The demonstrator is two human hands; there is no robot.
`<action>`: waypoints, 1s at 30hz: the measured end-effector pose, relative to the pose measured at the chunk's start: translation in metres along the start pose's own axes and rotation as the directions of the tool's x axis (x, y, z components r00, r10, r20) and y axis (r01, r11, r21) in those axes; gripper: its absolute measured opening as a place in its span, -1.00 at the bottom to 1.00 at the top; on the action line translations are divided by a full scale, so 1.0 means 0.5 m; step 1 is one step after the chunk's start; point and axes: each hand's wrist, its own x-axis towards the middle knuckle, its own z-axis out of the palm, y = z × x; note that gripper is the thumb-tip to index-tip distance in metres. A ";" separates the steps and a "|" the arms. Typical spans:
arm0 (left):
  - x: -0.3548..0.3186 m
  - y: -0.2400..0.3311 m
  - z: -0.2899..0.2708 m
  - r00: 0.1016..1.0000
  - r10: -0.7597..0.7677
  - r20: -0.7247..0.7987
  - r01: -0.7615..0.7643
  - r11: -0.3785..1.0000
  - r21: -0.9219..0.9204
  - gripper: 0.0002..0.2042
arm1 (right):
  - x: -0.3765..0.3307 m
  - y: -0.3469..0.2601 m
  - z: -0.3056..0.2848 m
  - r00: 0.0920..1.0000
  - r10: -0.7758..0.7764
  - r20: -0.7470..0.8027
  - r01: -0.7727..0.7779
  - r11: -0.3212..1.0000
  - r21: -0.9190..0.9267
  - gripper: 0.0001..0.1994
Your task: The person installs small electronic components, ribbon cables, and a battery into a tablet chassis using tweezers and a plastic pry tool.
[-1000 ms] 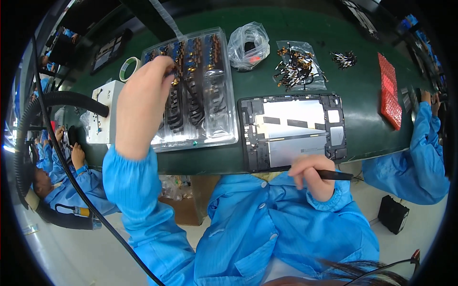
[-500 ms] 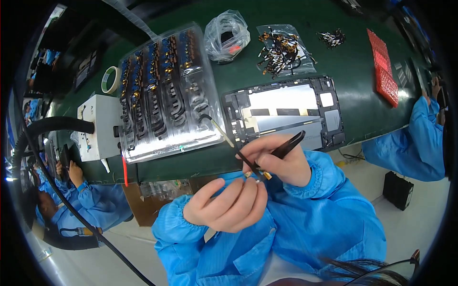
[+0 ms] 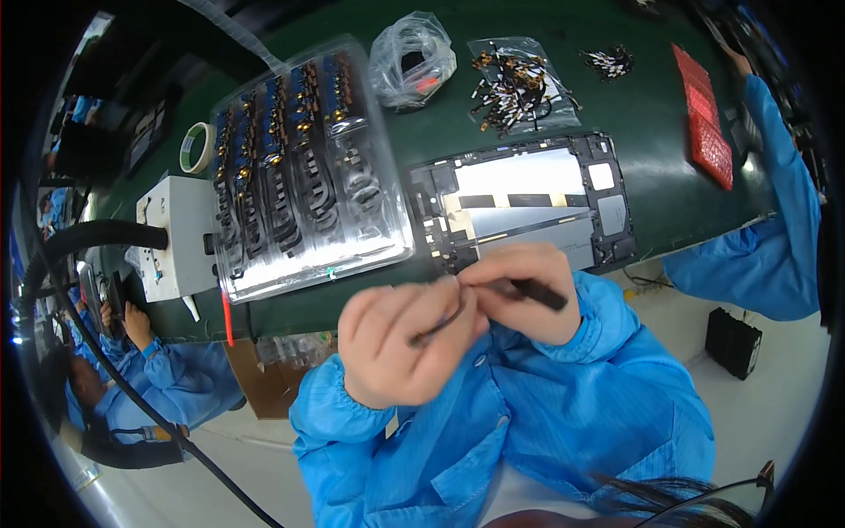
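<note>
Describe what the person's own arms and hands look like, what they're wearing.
Both hands, left hand and right hand, are bare, no gloves. The arms wear bright blue smock sleeves with gathered elastic cuffs at the wrists; the fabric is smooth and slightly creased.

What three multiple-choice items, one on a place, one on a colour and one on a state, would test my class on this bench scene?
1. Where does the clear tray lie relative to the open tablet frame?
A. to its left
B. to its right
C. on top of it

2. What colour is the table?
A. white
B. green
C. yellow

3. What are the hands doing?
A. resting flat on the table
B. reaching into the tray
C. held together in front of the chest, with a black tool

Answers: 1 A, the tray sits left of the frame, beside it. 2 B, the bare surface around the parts is dark green. 3 C, the left hand and right hand meet below the table edge, the right gripping the tool.
</note>
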 end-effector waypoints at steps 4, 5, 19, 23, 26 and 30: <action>0.014 -0.012 0.002 0.993 -0.116 -0.011 0.116 0.993 -0.036 -0.78 | -0.007 0.001 0.017 0.972 -0.220 -0.086 0.201 0.962 -0.182 -0.81; 0.011 -0.011 0.002 0.992 -0.126 0.000 0.126 0.991 -0.051 -0.78 | -0.010 0.002 0.022 0.966 -0.236 -0.109 0.212 0.957 -0.199 -0.80; -0.003 0.009 -0.007 0.996 -0.092 -0.013 0.092 0.967 0.238 -0.78 | -0.011 0.013 0.037 0.890 -0.445 -0.101 0.366 0.828 -0.425 -0.73; -0.010 0.009 -0.014 0.998 -0.069 -0.011 0.069 0.949 0.307 -0.79 | -0.013 0.019 0.044 0.888 -0.451 -0.092 0.383 0.835 -0.396 -0.73; -0.014 -0.003 -0.040 0.996 -0.086 -0.025 0.089 0.944 0.319 -0.81 | -0.010 0.015 0.048 0.913 -0.402 -0.073 0.354 0.868 -0.349 -0.74; -0.104 -0.005 -0.093 0.872 -0.407 -0.272 0.480 0.817 0.318 -0.78 | -0.011 0.026 0.029 0.947 -0.320 -0.041 0.296 0.913 -0.282 -0.73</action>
